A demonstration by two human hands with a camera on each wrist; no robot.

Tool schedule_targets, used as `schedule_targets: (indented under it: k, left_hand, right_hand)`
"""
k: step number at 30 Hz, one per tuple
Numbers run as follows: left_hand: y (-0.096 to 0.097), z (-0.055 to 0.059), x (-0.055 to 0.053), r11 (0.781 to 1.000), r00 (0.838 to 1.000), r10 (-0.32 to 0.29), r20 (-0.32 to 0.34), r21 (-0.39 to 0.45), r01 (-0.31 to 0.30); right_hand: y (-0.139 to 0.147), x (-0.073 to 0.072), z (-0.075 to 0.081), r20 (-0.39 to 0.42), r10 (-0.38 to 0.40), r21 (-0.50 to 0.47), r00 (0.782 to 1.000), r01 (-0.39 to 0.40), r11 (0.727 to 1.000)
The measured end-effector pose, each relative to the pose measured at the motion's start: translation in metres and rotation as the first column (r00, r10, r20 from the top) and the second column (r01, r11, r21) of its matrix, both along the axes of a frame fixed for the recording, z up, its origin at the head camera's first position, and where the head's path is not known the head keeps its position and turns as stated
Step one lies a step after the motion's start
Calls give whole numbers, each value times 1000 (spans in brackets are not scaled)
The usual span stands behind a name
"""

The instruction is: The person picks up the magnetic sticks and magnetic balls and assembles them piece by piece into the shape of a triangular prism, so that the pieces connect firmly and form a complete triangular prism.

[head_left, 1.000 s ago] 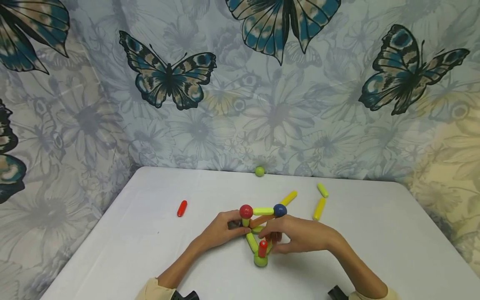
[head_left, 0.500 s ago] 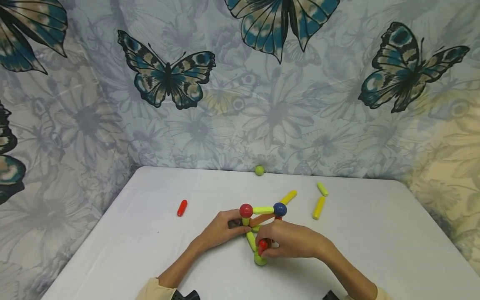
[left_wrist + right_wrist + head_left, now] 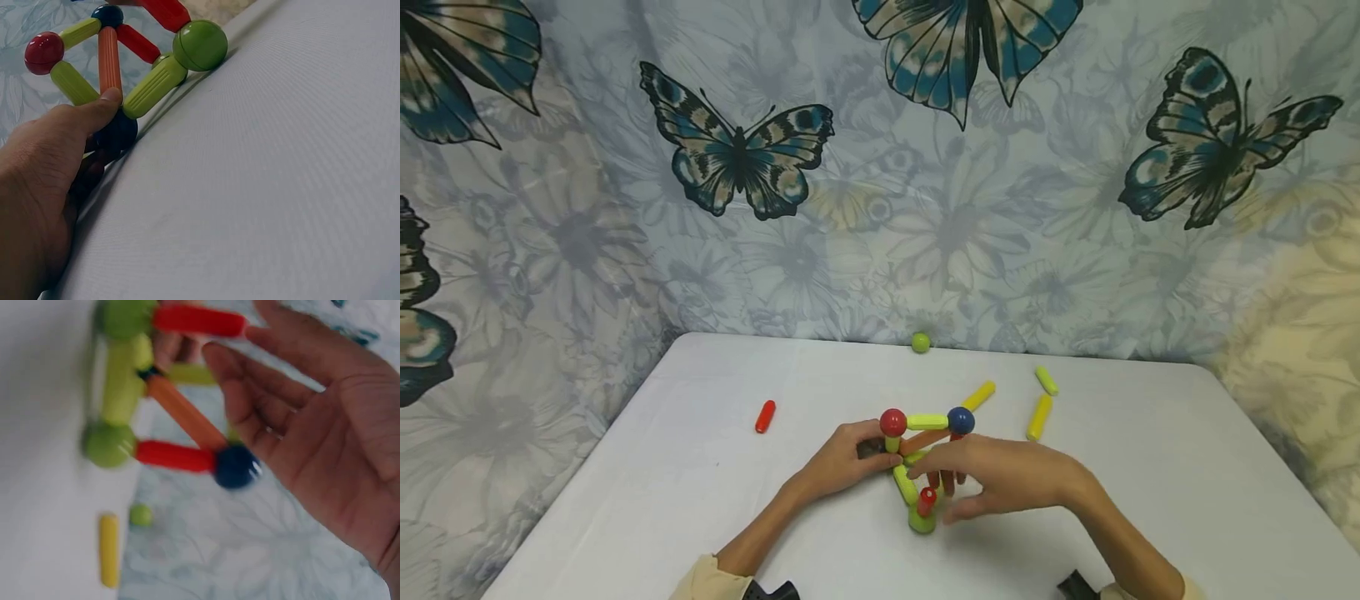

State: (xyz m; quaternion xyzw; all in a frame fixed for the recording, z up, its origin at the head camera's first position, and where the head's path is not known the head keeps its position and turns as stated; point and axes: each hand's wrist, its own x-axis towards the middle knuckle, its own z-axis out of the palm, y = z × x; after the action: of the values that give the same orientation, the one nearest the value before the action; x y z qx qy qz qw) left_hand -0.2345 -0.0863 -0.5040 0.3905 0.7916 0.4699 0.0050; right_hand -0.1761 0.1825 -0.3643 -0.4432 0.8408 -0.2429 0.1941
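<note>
Plainly, a frame of rods and balls (image 3: 925, 440) stands on the white tabletop (image 3: 655, 500), between the person's two hands. The left hand (image 3: 844, 458) grips its lower corner: in the left wrist view the thumb presses where the rods meet the lower blue ball (image 3: 120, 135), with the other fingers behind. From that ball a lime rod climbs to the red ball (image 3: 892, 422), and an orange rod (image 3: 187, 414) slants up to the upper blue ball (image 3: 961, 421). A top lime rod (image 3: 928, 422) joins the red ball to the upper blue one. Low down, another lime rod (image 3: 120, 384) links the front green ball (image 3: 922, 522) and the second green ball (image 3: 110, 445), and a red rod (image 3: 175, 456) runs from the latter to the upper blue ball.

A second red rod (image 3: 200, 320) rises from the front green ball, its far end free. The right hand (image 3: 1003, 473) is just beside it, fingers and thumb apart and grasping nothing; whether a fingertip touches the rod cannot be told.

Beyond the frame lie two yellow rods (image 3: 1039, 417), a loose lime rod (image 3: 1046, 380) and, at the far edge, a loose green ball (image 3: 921, 342). A loose red rod (image 3: 765, 417) lies to the left.
</note>
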Motion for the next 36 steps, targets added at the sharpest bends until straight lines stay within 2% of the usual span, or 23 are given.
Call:
schedule_targets:
  k: [2, 4, 6, 8, 10, 11, 14, 17, 19, 21, 24, 27, 31, 34, 36]
  left_hand:
    - [0, 1, 1, 1000, 1000, -2, 7, -2, 2]
    - [0, 1, 1, 1000, 1000, -1, 13, -6, 2]
    - [-1, 2, 1, 1000, 1000, 3, 20, -12, -3]
    - [-1, 1, 1, 1000, 1000, 12, 26, -23, -11]
    - [-3, 0, 2, 999, 999, 19, 37, -27, -18]
    - [-4, 0, 2, 999, 999, 24, 43, -27, -23]
    - [-6, -2, 4, 1000, 998, 25, 65, -20, -23]
    - [-4, -2, 3, 1000, 997, 21, 69, -16, -20]
    - [-1, -2, 1, 1000, 998, 14, 59, -8, -13]
    - [1, -3, 1, 1000, 999, 9, 52, -1, -9]
    - [4, -4, 1, 1000, 999, -2, 43, 16, 1]
    - [3, -3, 1, 1000, 999, 5, 39, 25, -6]
    - [2, 0, -1, 1000, 999, 18, 33, 23, -18]
    - [2, 0, -1, 1000, 999, 16, 36, 24, -17]
    - [1, 0, -1, 999, 999, 21, 40, 24, -22]
  right_hand:
    - [14, -9, 13, -6, -10, -109, 1000, 9, 994]
    - [27, -23, 24, -63, -77, -212, 995, 62, 975]
    - [38, -43, 34, -112, -205, -259, 972, 170, 951]
    - [42, -72, 37, -131, -310, -278, 942, 265, 923]
    - [39, -105, 30, -147, -365, -262, 919, 320, 910]
    - [34, -121, 24, -154, -366, -241, 918, 325, 915]
    - [16, -160, -5, -162, -301, -130, 940, 282, 951]
    - [2, -180, -32, -197, -226, 38, 954, 238, 971]
    - [-2, -186, -45, -235, -191, 135, 953, 226, 965]
    - [-3, -187, -54, -279, -175, 192, 944, 233, 953]
    - [-1, -184, -61, -308, -192, 216, 932, 265, 940]
    - [0, -181, -63, -321, -233, 200, 918, 306, 931]
    - [6, -169, -56, -305, -323, 160, 896, 382, 910]
    - [15, -151, -44, -279, -411, 85, 868, 448, 890]
    - [21, -137, -34, -289, -455, 24, 842, 481, 876]
